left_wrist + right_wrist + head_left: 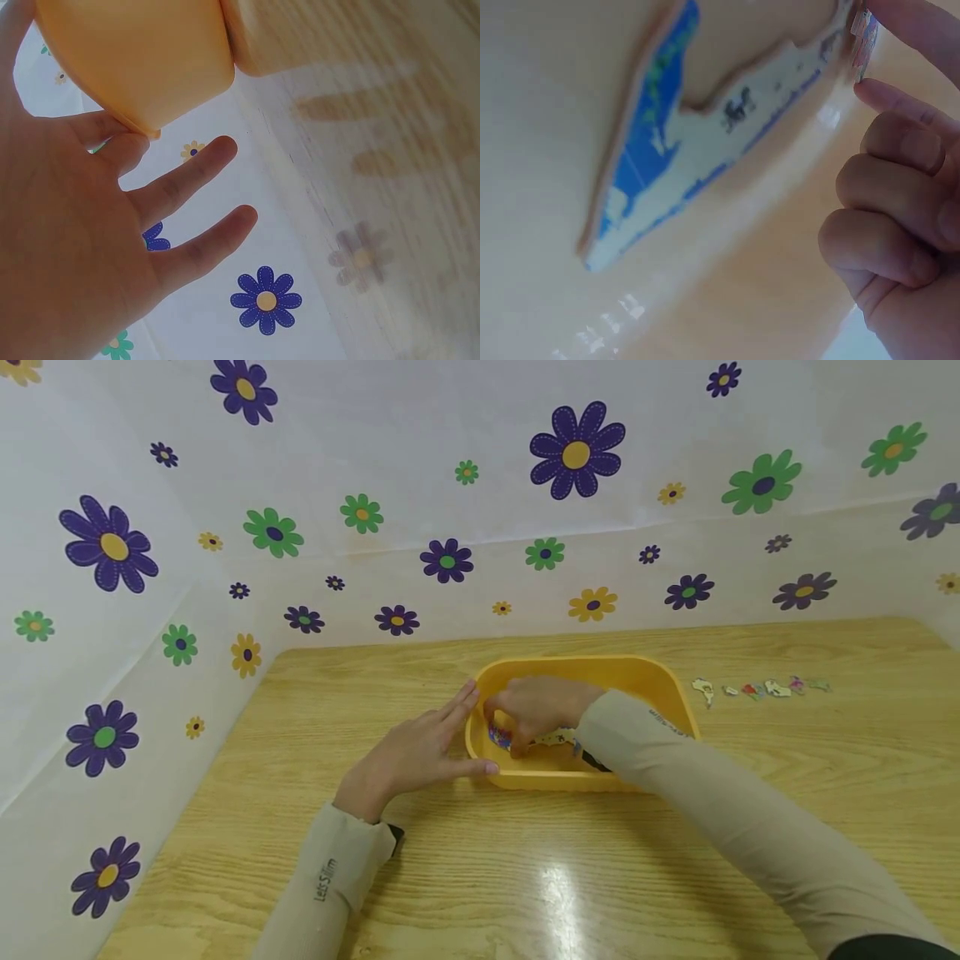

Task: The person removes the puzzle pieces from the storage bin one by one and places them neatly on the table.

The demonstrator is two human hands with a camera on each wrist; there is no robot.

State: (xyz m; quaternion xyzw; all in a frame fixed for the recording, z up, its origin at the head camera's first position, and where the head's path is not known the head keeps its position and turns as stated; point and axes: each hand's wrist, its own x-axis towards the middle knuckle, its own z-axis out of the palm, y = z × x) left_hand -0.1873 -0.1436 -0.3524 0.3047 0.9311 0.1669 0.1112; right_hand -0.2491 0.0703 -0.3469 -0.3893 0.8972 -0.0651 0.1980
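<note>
A yellow plastic tray [585,781] stands on the wooden table. My left hand [420,756] holds its left end, thumb at the front rim and fingertips at the left rim. Two of its fingers stick out straight, away from the tray wall, in the left wrist view. Inside the tray, my right hand [542,706] pinches a small flat puzzle piece [865,45] with red and blue print between thumb and index finger; its other fingers are curled. Near it lies a long white-and-blue puzzle piece [712,142] with a brown edge and black marks.
Right of the tray, several small colourful cut-out pieces [777,688] lie in a row on the table [562,860]. Behind and to the left hangs a white sheet [450,410] printed with flowers. My right forearm crosses the tray's front right rim.
</note>
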